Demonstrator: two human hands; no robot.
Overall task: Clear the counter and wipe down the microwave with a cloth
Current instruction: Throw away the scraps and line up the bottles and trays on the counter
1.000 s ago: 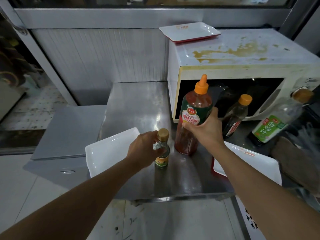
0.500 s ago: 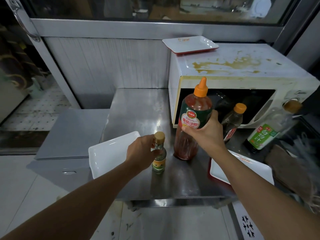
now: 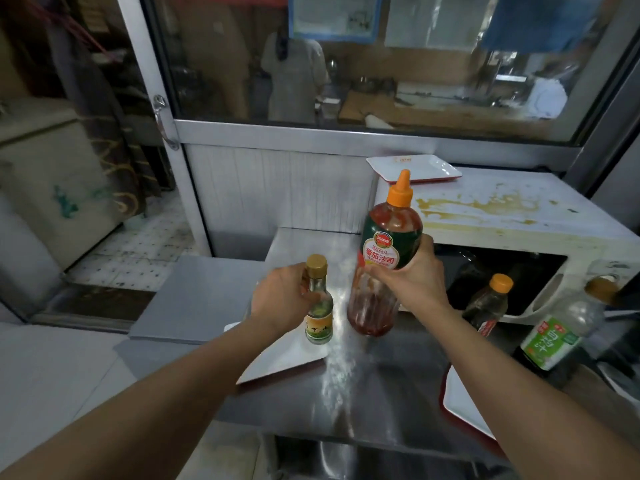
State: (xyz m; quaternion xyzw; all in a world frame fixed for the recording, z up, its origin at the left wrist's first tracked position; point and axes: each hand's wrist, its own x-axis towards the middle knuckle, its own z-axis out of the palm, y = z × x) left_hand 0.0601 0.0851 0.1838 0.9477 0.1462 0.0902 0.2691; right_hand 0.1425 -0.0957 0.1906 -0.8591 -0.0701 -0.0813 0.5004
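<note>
While both bottles are off the steel, I've got my left hand (image 3: 282,299) wrapped round the neck of the small glass bottle (image 3: 318,306) and my right hand (image 3: 410,280) gripping the big ketchup bottle (image 3: 386,258) at its label, both seemingly lifted above the counter (image 3: 363,393). Clearing is only just under way, I'd say. Two more bottles stand by the microwave door: an orange-capped dark bottle (image 3: 488,304) and a green-labelled bottle (image 3: 557,336). A white tray (image 3: 280,358) lies beneath my left wrist and another tray (image 3: 464,407) sits at the right edge. On the microwave (image 3: 519,220), a third tray (image 3: 415,168) rests at the back and brown stains spread across the top, so no wiping yet. I can't see a cloth anywhere.
</note>
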